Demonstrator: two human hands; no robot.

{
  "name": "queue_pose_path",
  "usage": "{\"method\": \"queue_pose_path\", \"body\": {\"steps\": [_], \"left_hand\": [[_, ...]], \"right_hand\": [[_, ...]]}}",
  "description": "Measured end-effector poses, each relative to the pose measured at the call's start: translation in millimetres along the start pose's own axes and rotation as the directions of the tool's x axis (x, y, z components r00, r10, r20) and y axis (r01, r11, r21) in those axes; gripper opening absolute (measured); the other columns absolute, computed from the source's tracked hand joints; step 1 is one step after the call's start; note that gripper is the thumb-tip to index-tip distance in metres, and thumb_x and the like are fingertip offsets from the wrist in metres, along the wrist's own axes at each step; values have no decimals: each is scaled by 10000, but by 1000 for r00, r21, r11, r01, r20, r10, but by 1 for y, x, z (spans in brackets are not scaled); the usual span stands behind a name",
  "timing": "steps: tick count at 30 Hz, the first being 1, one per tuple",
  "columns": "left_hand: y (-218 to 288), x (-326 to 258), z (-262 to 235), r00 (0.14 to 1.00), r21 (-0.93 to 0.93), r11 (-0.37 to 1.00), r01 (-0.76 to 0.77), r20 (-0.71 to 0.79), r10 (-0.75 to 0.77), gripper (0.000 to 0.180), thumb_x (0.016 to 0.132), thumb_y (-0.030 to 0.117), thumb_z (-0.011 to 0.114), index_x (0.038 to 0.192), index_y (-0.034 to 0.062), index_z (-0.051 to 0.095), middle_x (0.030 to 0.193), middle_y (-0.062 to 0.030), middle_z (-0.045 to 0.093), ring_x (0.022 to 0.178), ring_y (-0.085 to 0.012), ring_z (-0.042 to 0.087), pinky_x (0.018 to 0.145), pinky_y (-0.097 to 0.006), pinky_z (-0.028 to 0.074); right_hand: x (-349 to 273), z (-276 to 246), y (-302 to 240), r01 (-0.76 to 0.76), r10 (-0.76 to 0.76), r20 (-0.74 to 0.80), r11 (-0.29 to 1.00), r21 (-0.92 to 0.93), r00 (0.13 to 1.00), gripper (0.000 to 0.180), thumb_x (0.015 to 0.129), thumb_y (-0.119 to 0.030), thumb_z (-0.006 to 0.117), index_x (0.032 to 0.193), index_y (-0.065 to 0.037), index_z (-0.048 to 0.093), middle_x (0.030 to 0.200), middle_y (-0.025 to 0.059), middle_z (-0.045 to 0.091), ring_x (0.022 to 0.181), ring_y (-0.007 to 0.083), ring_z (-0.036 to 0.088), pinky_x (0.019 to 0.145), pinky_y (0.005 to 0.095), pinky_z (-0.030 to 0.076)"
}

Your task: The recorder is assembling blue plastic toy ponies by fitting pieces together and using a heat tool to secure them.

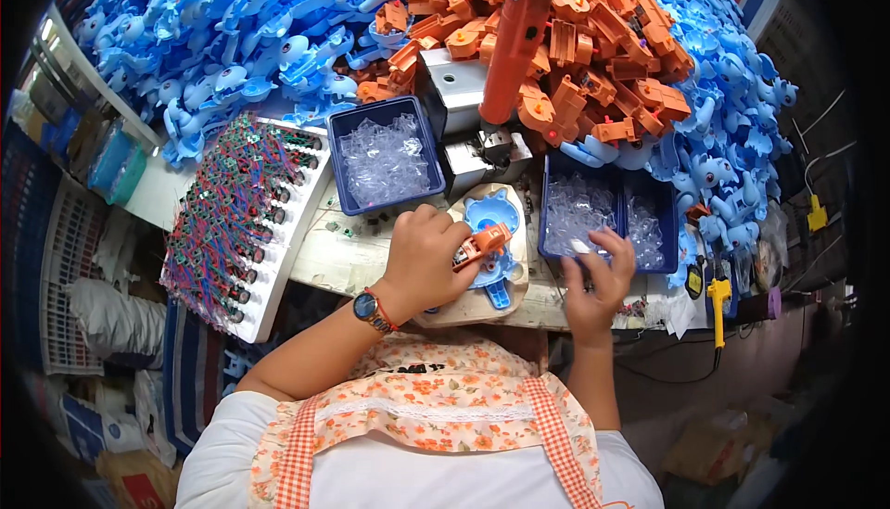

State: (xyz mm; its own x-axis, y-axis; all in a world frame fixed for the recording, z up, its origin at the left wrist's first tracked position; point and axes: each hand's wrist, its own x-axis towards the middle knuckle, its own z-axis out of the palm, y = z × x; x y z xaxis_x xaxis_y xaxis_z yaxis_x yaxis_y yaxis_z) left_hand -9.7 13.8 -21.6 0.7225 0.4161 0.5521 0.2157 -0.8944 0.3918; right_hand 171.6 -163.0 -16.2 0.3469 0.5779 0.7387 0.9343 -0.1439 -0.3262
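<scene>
Grip: left hand (419, 257) pinches orange casing (489, 241); right hand (598, 288) loosely curled, hold unclear.

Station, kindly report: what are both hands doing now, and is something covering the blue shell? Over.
Left hand holds orange housing over blue shell. Right hand at blue tray of clear pieces, grip unclear. Left hand and housing hide part of shell.
</scene>
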Motion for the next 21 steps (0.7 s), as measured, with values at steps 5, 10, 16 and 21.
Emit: {"method": "queue_pose_path", "body": {"steps": [5, 10, 16, 21], "left_hand": [[4, 2, -1, 998, -51, 997, -56, -21, 55, 370, 659, 334, 827, 872, 89, 649, 769, -66, 578, 765, -288, 544, 693, -419, 396], [-6, -3, -21, 991, -73, 997, 11, 131, -1, 536, 642, 369, 850, 1012, 60, 616, 857, -96, 591, 803, -291, 554, 737, -410, 423], [-19, -16, -71, 986, -122, 991, 55, 163, -35, 484, 735, 287, 801, 1084, 14, 608, 1000, -155, 624, 954, -341, 581, 855, -418, 448], [-47, -33, -141, 984, 103, 984, 147, 83, -156, 251, 786, 199, 753, 948, 34, 656, 929, -131, 658, 909, -335, 623, 809, -403, 480]], "right_hand": [[-44, -61, 57, -362, 362, -132, 932, 23, 923, 181, 867, 33, 662, 1046, 9, 674, 1105, 94, 638, 1052, 218, 609, 907, 317, 484], [-78, -96, 103, -579, 915, -107, 334, 744, 390, 417, 923, -103, 660, 1305, -26, 511, 1060, 64, 642, 855, 137, 612, 681, 301, 513], [-90, -116, 157, -521, 970, -187, 242, 819, 156, 418, 908, -288, 682, 1239, -90, 520, 1065, 69, 595, 880, 197, 567, 671, 354, 468], [-94, -157, 244, -767, 768, -494, 581, 272, 408, 334, 915, -300, 684, 1133, -62, 597, 865, 73, 638, 741, 172, 584, 593, 325, 497]]}}
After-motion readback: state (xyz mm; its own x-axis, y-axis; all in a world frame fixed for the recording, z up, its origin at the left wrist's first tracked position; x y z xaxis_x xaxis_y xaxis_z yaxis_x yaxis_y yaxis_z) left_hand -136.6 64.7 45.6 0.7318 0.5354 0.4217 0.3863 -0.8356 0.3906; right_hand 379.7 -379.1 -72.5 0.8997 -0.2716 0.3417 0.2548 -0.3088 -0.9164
